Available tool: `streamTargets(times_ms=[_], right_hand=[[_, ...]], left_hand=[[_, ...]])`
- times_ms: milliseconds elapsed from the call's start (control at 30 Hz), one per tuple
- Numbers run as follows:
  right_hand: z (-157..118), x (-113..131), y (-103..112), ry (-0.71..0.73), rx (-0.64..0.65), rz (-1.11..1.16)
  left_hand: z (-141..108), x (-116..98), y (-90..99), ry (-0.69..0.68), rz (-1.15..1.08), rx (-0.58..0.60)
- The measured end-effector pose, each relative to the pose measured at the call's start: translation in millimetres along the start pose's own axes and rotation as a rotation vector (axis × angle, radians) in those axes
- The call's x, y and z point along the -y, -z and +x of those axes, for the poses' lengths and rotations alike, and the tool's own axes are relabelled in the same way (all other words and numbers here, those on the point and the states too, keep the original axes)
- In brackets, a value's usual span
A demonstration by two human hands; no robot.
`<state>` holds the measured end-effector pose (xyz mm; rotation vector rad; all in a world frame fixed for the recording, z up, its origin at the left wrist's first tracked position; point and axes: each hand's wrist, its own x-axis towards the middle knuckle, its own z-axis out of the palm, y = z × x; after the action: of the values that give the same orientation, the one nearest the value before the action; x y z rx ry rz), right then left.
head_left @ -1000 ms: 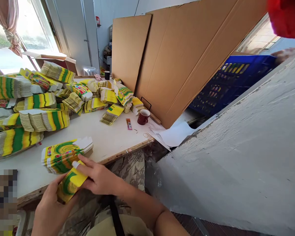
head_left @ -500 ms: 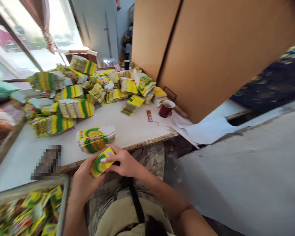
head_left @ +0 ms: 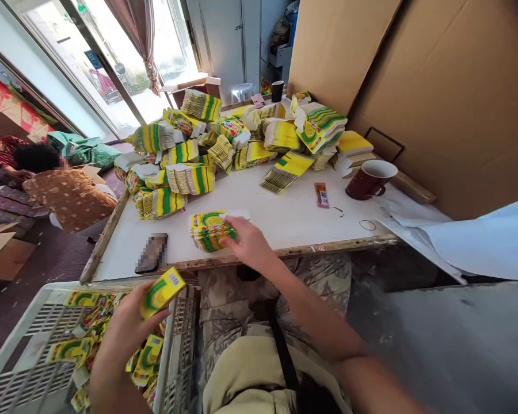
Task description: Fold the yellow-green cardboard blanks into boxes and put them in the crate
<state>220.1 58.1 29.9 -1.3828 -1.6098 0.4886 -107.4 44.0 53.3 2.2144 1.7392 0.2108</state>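
Note:
A small yellow and green box (head_left: 163, 292) is held in my left hand (head_left: 127, 317), above the near right part of a white plastic crate (head_left: 47, 287) that holds many similar boxes. My right hand (head_left: 248, 244) grips the right end of a stack of flat yellow cartons (head_left: 209, 231) lying near the table's front edge. Behind it, many bundles of folded cartons (head_left: 192, 178) are heaped across the white table (head_left: 250, 201).
A dark phone (head_left: 152, 253) lies at the table's front left. To the right are a red sachet (head_left: 322, 195), a maroon mug (head_left: 369, 179) and white paper sheets (head_left: 492, 238). Large cardboard (head_left: 341, 52) stands behind. Two people sit on the far left.
My right hand has left the small box and moved to the carton stack. My left hand has carried the box left, over the crate. The view has turned left.

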Motion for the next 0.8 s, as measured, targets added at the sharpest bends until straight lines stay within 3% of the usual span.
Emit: streamTargets(times_ms=[67,133,233,300,433,533,600,700,800], right_hand=[[22.1,-7.5,-1.9,-0.068,0.048,-0.217],[35.6,-15.6,-7.5,-0.116,0.121,-0.357],[40.8,-28.6,-19.7,-0.097,0.148,-0.364],[40.4,-36.8,-25.8,-0.067,0.133,-0.374],[37.9,-39.0,-24.8,0.014,0.002,-0.322],[26.1,-21.4,-18.9,0.011,-0.081,-0.119],[10.8,-3.5,-19.1,0.012,-0.078,0.044],[-18.1,21.8,-27.8,0.076,0.028,0.242],[-43.3,35.5,-39.2,0.085,0.099,0.417]], left_hand=[[-12.8,36.2,17.3,0.171,0.139,0.016],[-27.3,55.5,26.5,0.297,0.188,-0.014],[-42.0,50.1,23.8,0.289,0.055,-0.092],[-40.3,32.1,14.5,0.235,-0.096,-0.121],[-17.3,-13.7,-13.6,0.080,-0.429,-0.039],[4.1,-50.4,-40.1,-0.060,-0.760,0.028],[17.2,-75.7,-56.6,-0.145,-1.098,0.020],[32.5,-111.5,-71.4,-0.209,-1.626,-0.163],[39.6,-137.9,-71.4,-0.141,-1.903,-0.314]])
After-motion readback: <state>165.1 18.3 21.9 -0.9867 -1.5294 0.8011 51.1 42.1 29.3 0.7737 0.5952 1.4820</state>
